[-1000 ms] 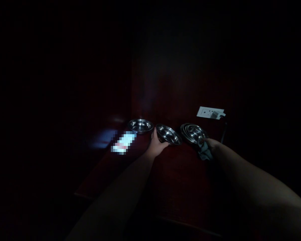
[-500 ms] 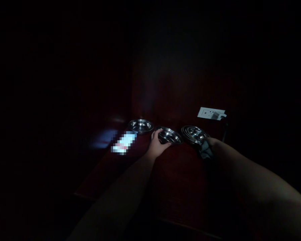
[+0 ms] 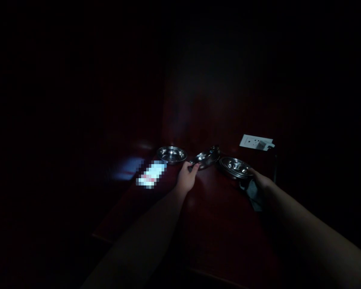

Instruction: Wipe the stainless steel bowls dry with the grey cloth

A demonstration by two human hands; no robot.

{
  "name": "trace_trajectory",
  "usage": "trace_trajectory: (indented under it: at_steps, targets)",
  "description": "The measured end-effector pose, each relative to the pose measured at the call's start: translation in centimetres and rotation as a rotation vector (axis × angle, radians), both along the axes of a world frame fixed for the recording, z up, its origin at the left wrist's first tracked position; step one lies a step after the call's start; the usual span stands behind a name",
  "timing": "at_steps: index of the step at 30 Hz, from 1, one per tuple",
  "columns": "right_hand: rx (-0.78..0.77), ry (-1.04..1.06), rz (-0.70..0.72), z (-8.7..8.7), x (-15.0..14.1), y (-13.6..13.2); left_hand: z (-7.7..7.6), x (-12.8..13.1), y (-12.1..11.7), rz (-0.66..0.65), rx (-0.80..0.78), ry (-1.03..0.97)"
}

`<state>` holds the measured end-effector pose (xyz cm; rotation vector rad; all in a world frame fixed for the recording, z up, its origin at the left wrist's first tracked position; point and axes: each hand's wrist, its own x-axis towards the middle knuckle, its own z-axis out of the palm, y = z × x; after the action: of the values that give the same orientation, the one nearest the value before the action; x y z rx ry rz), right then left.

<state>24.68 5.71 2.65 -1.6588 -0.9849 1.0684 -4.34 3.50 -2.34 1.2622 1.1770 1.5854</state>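
Observation:
My left hand [image 3: 187, 176] is closed on the near rim of a shiny metal bowl [image 3: 207, 158], which is tilted with its far side raised. To its right sits a stack of nested metal bowls [image 3: 233, 167]. My right hand [image 3: 260, 178] grips the stack's right edge, thumb on the rim, the other fingers hidden. A dark grey-green cloth [image 3: 255, 196] hangs beneath that hand; how it is held cannot be made out. Another metal bowl [image 3: 171, 155] stands upright, left of the tilted one and touched by neither hand.
A lit, blurred-out phone-like screen [image 3: 152, 174] lies on the dark red table [image 3: 216, 224], in front of the left bowl. On the wall behind is a white socket plate [image 3: 255, 142] with a plug and cord at its right. The surroundings are very dark.
My left hand has tipped its bowl so the far side rises. The bowls in the stack now lie more evenly nested, and the cloth hangs lower under my right hand.

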Motion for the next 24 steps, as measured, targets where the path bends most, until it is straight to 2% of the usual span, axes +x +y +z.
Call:
trace_trajectory:
  at_steps: [4, 7, 11, 15, 17, 22, 24]
  targets:
    - [0.030, 0.093, -0.049, 1.1, -0.2, -2.4, 1.2, 0.0, -1.0, -0.195, -0.162, -0.252]
    - [0.127, 0.263, -0.052, 2.4, -1.8, -4.1, 2.2, 0.0, -2.0, -0.355, -0.232, -0.394]
    - [0.370, 0.500, -0.143, 3.7, -4.8, -5.4, 3.2, 0.1, -3.1, -0.586, -0.337, -0.416]
    - [0.514, 0.599, -0.266, 3.5, -6.4, -5.5, 3.4, 0.0, -3.6, -0.865, -0.430, -0.314]
    - [0.506, 0.567, -0.300, 2.8, -6.4, -5.3, 3.4, -0.1, -3.8, -0.914, -0.469, -0.269]
    - [0.377, 0.283, -0.426, 0.5, -4.9, -4.6, 3.4, 0.0, -4.5, -0.863, -0.458, -0.246]
    - [0.329, 0.210, -0.319, -0.3, -4.4, -4.3, 3.4, 0.0, -4.9, -0.895, -0.436, -0.304]
